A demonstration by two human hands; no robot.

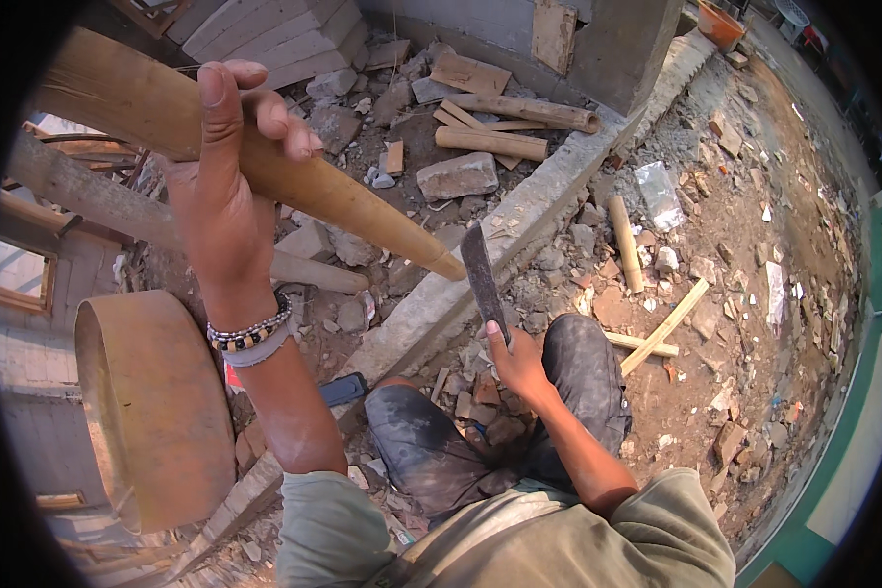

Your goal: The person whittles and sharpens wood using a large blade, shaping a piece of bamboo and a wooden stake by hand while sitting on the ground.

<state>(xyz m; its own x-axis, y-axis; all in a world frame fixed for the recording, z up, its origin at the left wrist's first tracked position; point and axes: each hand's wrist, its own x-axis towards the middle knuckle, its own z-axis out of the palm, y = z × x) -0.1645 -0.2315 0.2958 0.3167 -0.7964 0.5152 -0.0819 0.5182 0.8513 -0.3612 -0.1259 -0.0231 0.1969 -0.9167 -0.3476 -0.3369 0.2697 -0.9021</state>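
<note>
Head view shows the left hand [227, 186] closed around a long bamboo pole [294, 176], near its middle, with the thumb up along the wood. The pole is tapered; its thin cut tip points down to the concrete curb [559, 186]. Just right of this tip, the right hand [515, 361] grips the handle of a machete [482, 279], blade upward. I judge the pole is stiff, smooth and rather light for its length, so a firm hold at the thicker part, well away from the tip, seems safest. Beyond the curb lie short bamboo pieces [490, 142] and a brick [458, 176].
</note>
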